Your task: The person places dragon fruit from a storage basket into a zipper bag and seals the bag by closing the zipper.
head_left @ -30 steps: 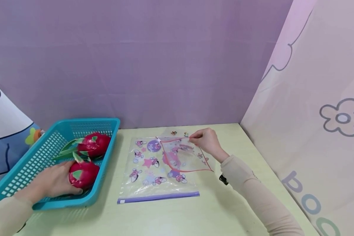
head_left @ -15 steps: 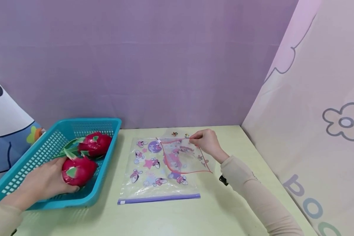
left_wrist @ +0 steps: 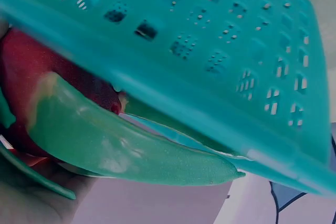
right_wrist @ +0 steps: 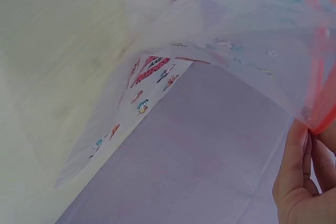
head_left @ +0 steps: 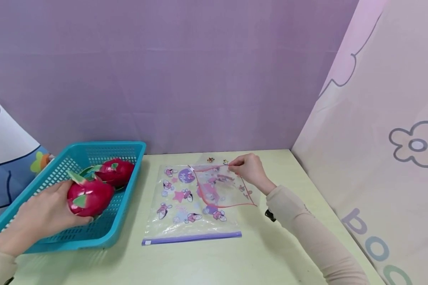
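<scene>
My left hand grips a red dragon fruit with green leaf tips, raised over the front part of the teal basket. A second dragon fruit lies behind it in the basket. In the left wrist view a long green leaf of the fruit hangs beside the basket wall. At the table's middle, my right hand pinches the red-edged mouth of a small clear zip bag, holding it apart. The right wrist view shows the fingertips on the red zip.
Under the small bag lies a larger clear zip bag with printed characters and a purple zip. The pale table meets a purple backdrop behind and a pale printed cloth at the right.
My left hand has lifted the front dragon fruit and moved it left and a little up. The right hand keeps its hold on the small bag's mouth, practically still.
</scene>
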